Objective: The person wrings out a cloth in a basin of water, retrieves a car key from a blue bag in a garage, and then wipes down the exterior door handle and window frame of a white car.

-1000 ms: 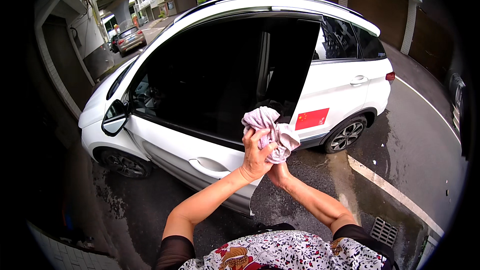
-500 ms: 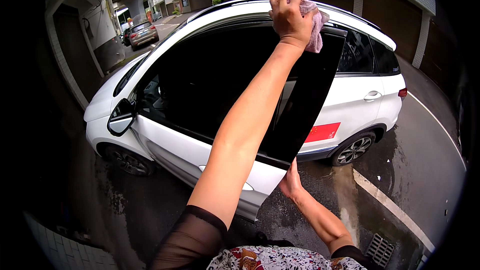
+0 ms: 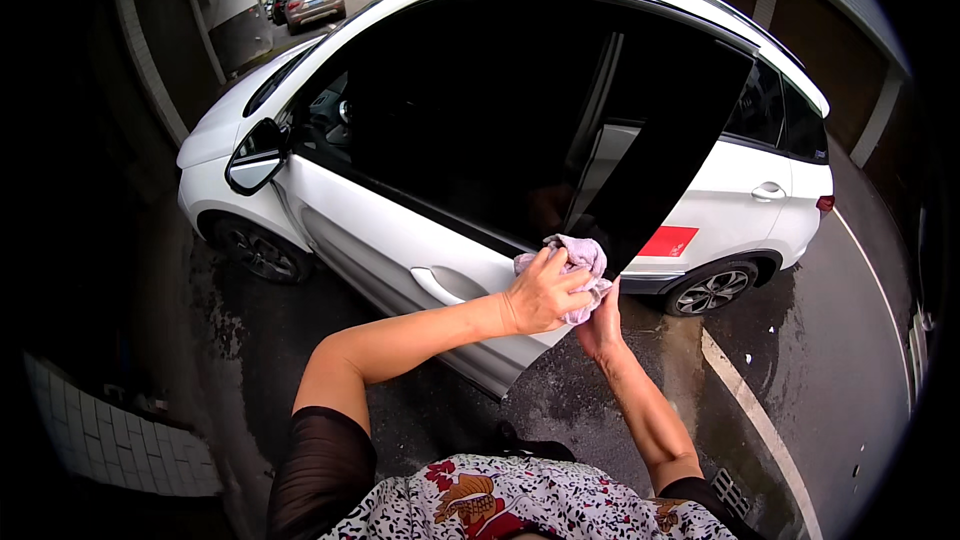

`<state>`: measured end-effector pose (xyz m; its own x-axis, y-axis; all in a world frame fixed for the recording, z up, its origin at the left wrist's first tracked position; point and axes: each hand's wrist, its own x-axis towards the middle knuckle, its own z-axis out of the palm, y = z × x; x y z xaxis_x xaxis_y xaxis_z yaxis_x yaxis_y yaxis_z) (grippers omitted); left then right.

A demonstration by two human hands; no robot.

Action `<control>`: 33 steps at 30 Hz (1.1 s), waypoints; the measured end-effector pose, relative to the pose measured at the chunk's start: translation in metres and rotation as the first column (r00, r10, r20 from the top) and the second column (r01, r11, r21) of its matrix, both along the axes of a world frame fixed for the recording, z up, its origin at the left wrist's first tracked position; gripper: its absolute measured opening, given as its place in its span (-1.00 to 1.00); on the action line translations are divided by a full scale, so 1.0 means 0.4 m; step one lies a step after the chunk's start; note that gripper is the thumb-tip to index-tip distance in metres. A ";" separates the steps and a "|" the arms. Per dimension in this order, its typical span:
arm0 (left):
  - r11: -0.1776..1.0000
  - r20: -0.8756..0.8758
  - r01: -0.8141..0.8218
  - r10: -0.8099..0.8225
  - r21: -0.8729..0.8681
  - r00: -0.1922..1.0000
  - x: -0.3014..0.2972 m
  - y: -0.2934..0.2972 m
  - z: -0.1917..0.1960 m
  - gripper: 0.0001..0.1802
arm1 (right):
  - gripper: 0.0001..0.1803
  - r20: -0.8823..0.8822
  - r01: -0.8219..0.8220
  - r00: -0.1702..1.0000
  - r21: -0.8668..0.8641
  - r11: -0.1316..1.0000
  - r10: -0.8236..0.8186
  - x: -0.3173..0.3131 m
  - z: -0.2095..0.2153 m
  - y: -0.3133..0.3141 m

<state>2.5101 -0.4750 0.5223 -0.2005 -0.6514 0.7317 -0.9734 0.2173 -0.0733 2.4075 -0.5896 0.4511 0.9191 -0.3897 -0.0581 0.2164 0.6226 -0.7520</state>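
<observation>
Bunched in my left hand [image 3: 545, 295] is a pinkish-lilac cloth [image 3: 580, 258], pressed against the white front door [image 3: 370, 210] of a car at the rear lower corner of its dark window [image 3: 460, 120]. My fingers curl over the cloth. Just beside it, my right hand [image 3: 603, 327] grips the door's rear edge; its fingers are partly hidden behind the edge and cloth. The door stands ajar, its handle [image 3: 437, 286] left of my left wrist.
A side mirror [image 3: 256, 155] juts from the car's front. The rear door carries a red sticker [image 3: 668, 241]. Wet dark pavement [image 3: 520, 415] lies below, with a white painted line [image 3: 765, 420] and a drain grate [image 3: 730, 492] at right. Another car [image 3: 314, 4] stands farther off.
My left hand has come down with the cloth from the top of the door frame to the window's lower rear corner. My right hand stays at the door edge. The view has tilted down.
</observation>
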 end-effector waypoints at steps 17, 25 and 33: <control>0.223 -0.766 -0.893 0.616 0.390 -0.181 0.837 0.363 -0.169 -0.44 | -0.16 -0.005 0.073 0.997 0.110 0.991 -0.072 -0.022 -0.043 -0.037; 0.296 -0.798 -0.903 0.598 0.310 -0.078 0.809 0.339 -0.178 -0.43 | -0.38 -0.146 0.029 0.988 -0.122 0.992 -0.047 0.032 -0.132 -0.129; 0.869 -0.688 -0.482 0.285 -0.108 0.668 0.381 0.275 -0.161 -0.63 | -0.39 -0.217 0.072 0.971 -0.136 0.988 -0.100 0.026 -0.092 -0.051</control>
<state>2.6624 -0.3651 0.4578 0.5951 -0.3280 0.7337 -0.7964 -0.1179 0.5932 2.4180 -0.6102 0.4144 0.8514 -0.4838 -0.2024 0.0836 0.5063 -0.8583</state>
